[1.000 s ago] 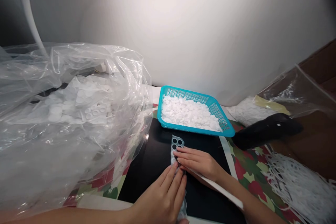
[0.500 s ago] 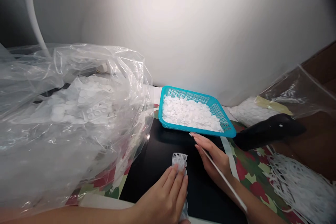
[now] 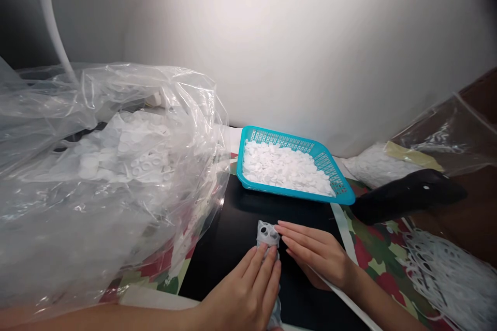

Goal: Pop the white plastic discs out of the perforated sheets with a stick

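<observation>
A narrow translucent plastic strip with round holes lies on a black board. Over it rests my left hand, fingers together and pressed on its surface, hiding most of its length; a thumb tip shows at the bottom edge. My right hand is closed, its long fingers together, on a thin white stick that runs back past the wrist. The right fingertips are at the strip's upper right corner. The stick's front end is hidden or too small to make out.
Behind the board stands a turquoise basket of small white discs. A large clear bag with white perforated pieces fills the left. On the right are a black curved object and a heap of white ring-like scraps. A pale wall rises behind.
My right hand has moved down and left from the basket's front rim to the strip's upper corner, carrying the stick. My left hand stays on the strip.
</observation>
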A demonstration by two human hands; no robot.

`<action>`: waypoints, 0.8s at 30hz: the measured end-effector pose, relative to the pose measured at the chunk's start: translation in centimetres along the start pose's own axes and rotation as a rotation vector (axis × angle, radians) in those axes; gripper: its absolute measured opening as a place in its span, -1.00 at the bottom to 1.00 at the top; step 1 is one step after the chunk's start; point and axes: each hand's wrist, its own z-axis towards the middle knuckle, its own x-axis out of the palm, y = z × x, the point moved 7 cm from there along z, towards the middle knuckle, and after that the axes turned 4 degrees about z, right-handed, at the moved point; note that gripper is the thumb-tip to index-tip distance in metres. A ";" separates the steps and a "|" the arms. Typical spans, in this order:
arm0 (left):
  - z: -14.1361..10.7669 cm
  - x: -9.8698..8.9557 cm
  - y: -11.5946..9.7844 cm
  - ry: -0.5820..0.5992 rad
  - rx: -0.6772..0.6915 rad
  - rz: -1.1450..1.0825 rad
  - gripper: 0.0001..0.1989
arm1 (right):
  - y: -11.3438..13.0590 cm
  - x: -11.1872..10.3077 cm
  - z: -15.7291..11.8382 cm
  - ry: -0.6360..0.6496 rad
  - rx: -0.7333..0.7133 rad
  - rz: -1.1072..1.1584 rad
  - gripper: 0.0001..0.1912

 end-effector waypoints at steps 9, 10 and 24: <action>0.0 -0.3 0.0 -0.031 -0.004 -0.003 -0.39 | 0.8 0.7 0.0 0.124 -0.119 -0.136 -0.72; 0.0 -0.2 0.0 -0.026 -0.005 -0.001 -0.39 | 0.6 0.8 0.0 0.126 -0.105 -0.145 -0.72; 0.0 -0.3 0.1 -0.033 -0.009 -0.005 -0.41 | -1.2 -0.7 0.4 -0.102 0.135 0.131 -0.55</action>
